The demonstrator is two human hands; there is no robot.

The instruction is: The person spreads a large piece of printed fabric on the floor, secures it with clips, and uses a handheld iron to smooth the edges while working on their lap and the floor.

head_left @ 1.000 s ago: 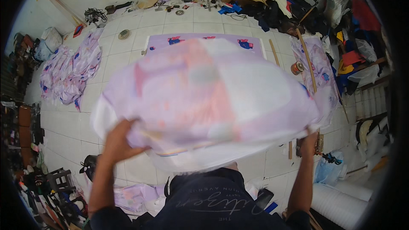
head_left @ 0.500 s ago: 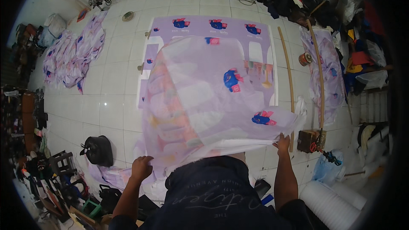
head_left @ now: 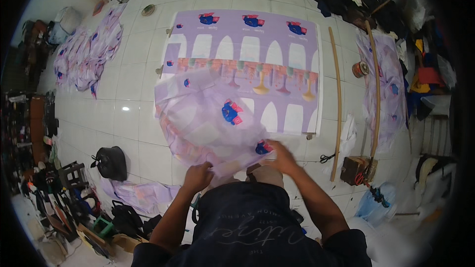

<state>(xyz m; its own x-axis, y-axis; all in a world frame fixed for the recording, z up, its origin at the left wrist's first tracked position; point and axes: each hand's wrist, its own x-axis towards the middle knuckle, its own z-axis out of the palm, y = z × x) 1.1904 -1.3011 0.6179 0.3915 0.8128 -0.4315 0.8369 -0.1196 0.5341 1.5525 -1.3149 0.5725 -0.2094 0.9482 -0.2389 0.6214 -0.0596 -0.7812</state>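
A thin, sheer purple printed fabric sheet [head_left: 205, 118] with blue and red motifs billows in loose folds in front of me. My left hand [head_left: 199, 177] is closed on its near edge. My right hand [head_left: 280, 157], slightly blurred, is closed on the near right corner. Beneath and beyond lies a flat purple printed sheet [head_left: 237, 43] with white arch shapes and a band of orange decoration. The raised fabric hides its near left part. A small clip [head_left: 309, 136] sits at the flat sheet's near right corner.
Two wooden poles lie right of the flat sheet, the nearer pole [head_left: 334, 99] beside black scissors [head_left: 326, 158]. Crumpled printed fabric [head_left: 89, 54] is at far left, more [head_left: 141, 195] at near left. A black bag [head_left: 111, 163] and a small wooden box [head_left: 355, 169] stand on the tiled floor.
Both hands have come closer together, the right one moving left with its edge of the loose fabric. The fabric has bunched leftward, uncovering much of the flat sheet and the scissors.
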